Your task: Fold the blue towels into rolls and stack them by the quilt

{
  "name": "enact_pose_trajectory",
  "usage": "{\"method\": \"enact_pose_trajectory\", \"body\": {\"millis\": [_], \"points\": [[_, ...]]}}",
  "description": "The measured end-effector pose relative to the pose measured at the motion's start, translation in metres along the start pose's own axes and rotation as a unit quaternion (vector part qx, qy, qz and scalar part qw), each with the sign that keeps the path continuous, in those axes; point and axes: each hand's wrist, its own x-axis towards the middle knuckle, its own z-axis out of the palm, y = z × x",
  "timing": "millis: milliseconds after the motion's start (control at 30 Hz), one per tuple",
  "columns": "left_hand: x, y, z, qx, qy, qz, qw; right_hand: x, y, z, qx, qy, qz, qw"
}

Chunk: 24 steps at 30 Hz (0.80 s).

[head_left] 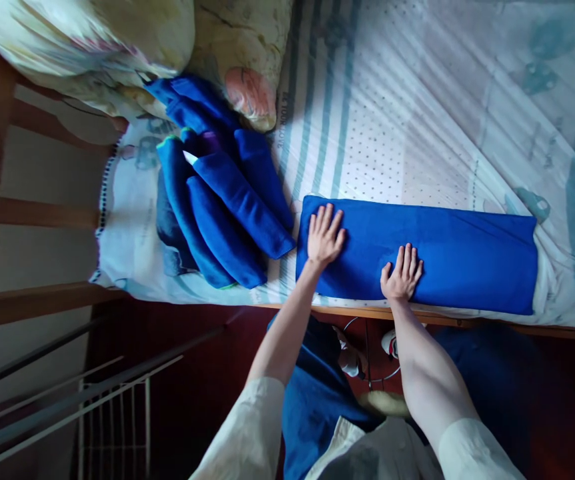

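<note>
A blue cloth (467,260), folded into a long rectangle, lies flat along the near edge of the bed. My left hand (325,237) rests palm down near its left end, fingers spread. Further right, my right hand (401,273) presses flat on the cloth close to its near edge, fingers stretched out. To the left sits a heap of rumpled blue garments or cloths (237,207), some with light green trim. A dark blue denim-like piece (175,233) shows partly beneath the heap.
The bed's patterned sheet (382,100) is wrinkled at the right. Pillows (237,53) with floral covers lie at the upper left. A wooden headboard (42,213) borders the left side. A metal rack (112,413) stands on the dark red floor at lower left.
</note>
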Motion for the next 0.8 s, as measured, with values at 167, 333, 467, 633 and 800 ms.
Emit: {"method": "enact_pose_trajectory", "body": {"millis": [167, 333, 467, 633, 800], "points": [[0.021, -0.070, -0.032, -0.028, 0.011, -0.037, 0.999, 0.000, -0.002, -0.002, 0.003, -0.003, 0.001, 1.000], [0.011, -0.068, -0.043, -0.035, 0.011, -0.049, 0.998, -0.002, -0.002, -0.001, 0.009, -0.010, 0.007, 1.000], [-0.030, 0.000, -0.025, 0.018, 0.066, -0.124, 0.990, -0.002, -0.002, 0.000, 0.014, -0.014, 0.013, 1.000], [-0.064, 0.081, 0.015, -0.004, 0.007, -0.053, 0.999, -0.002, -0.002, 0.000, 0.011, -0.018, 0.015, 1.000], [-0.056, 0.081, 0.033, -0.025, 0.052, -0.103, 0.993, -0.002, -0.003, 0.000, -0.007, -0.017, 0.008, 1.000]]}}
